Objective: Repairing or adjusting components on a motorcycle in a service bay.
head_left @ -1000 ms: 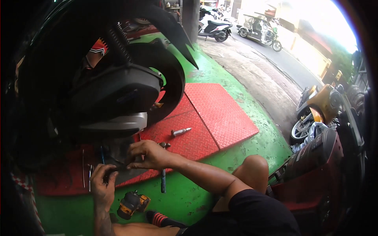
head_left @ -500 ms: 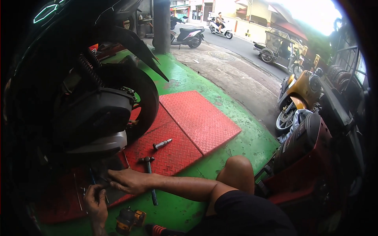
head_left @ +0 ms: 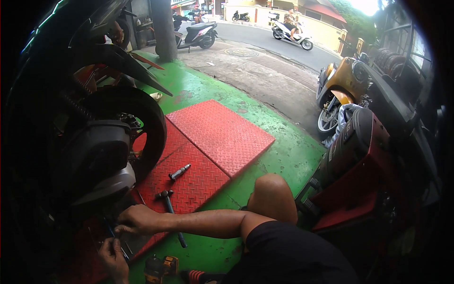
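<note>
Low beside the parked motorcycle's dark engine casing [head_left: 101,146], both my hands work close together in shadow. My right hand [head_left: 141,219] is closed, knuckles up, with its fingertips pinched toward the dark area under the grey cover [head_left: 111,183]. What it grips, if anything, is too dark to make out. Just below it, my left hand [head_left: 113,259] has curled fingers and a raised thumb; its contents are hidden too. A thin blue shaft or handle [head_left: 110,230] shows beside the fingertips. A hammer [head_left: 169,204] lies right of my right forearm, partly under it.
A grey cylindrical tool [head_left: 179,172] rests on the red diamond-plate ramp [head_left: 222,132]. A yellow-and-black power tool [head_left: 170,265] stands on the green floor by my foot. The rear wheel [head_left: 153,128] rises ahead. At right are a red-and-black case [head_left: 350,151] and a yellow scooter [head_left: 352,78].
The view has swung slightly, so the scene sits further left. My right hand has turned to a closed, knuckles-up pose, and my hands are slightly further apart. A white scooter moved right along the road.
</note>
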Motion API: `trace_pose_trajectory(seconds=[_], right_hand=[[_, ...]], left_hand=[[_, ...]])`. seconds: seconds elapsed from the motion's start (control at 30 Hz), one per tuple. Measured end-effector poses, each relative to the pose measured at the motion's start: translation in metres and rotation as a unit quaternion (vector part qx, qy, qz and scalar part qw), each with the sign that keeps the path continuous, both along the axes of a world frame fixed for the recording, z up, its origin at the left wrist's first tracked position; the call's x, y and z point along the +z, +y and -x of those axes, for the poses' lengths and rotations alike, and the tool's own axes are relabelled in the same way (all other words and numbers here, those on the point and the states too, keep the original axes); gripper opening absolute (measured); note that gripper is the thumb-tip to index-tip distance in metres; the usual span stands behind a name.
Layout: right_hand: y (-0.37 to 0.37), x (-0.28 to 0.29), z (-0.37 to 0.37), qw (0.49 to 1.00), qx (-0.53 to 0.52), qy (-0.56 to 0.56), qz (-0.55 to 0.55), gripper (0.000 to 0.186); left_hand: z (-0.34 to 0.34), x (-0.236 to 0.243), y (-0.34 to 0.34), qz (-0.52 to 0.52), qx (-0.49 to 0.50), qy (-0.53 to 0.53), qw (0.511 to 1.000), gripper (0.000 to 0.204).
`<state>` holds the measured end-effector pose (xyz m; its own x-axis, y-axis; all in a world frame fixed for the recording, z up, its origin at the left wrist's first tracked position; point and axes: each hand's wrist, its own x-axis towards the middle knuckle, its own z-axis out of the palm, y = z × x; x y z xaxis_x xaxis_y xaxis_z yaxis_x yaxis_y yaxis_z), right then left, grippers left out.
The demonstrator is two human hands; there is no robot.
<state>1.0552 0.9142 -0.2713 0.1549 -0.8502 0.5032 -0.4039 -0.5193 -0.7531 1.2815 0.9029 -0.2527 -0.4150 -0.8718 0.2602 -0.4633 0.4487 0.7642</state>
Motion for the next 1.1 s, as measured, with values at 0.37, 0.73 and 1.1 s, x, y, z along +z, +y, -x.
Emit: trace_pose_trajectory(seconds=[0.37, 0.73, 1.1], right_hand=[[-0.012, -0.016, 0.000, 0.975, 0.098, -0.170, -0.102, 0.050], [-0.011, -0.021, -0.002, 0.983, 0.051, -0.106, -0.144, 0.040], [0.017, -0.005, -0.024, 0.992, 0.099, 0.075, 0.036, 0.028]], left_hand=[[0.012, 0.010, 0.012, 0.037, -0.019, -0.068, 0.997, 0.025], [0.009, 0.003, 0.009, 0.057, -0.006, -0.067, 0.996, 0.016], [-0.003, 0.010, 0.007, -0.004, 0.005, -0.164, 0.986, 0.018]])
